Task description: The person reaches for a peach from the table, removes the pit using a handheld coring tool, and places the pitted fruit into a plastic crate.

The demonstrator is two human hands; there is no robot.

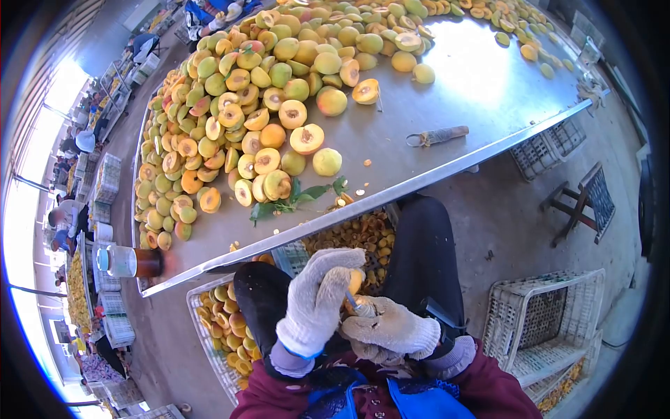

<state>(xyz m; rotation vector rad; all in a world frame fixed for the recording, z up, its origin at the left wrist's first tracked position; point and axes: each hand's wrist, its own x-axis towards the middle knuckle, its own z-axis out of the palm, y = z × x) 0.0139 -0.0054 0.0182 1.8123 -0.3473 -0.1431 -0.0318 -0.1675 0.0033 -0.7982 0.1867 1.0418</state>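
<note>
My left hand (315, 297), in a white knit glove, is closed round a peach half (356, 281) above my lap; only part of its orange flesh shows. My right hand (392, 327), gloved too, grips a pitting tool (353, 302) whose metal end reaches up to the fruit. The glove covers most of its handle. Below my hands, between my knees, a crate holds peach pieces (356, 237). At my left thigh stands a white crate (209, 339) filled with peach halves.
The metal table (391, 164) in front carries a big heap of halved peaches (279, 91), a loop-bladed tool (438, 136), leaves (296, 197) and a jar of brown liquid (132, 262). Stacked crates (544, 321) and a folding stool (586, 202) stand right. Other people work far left.
</note>
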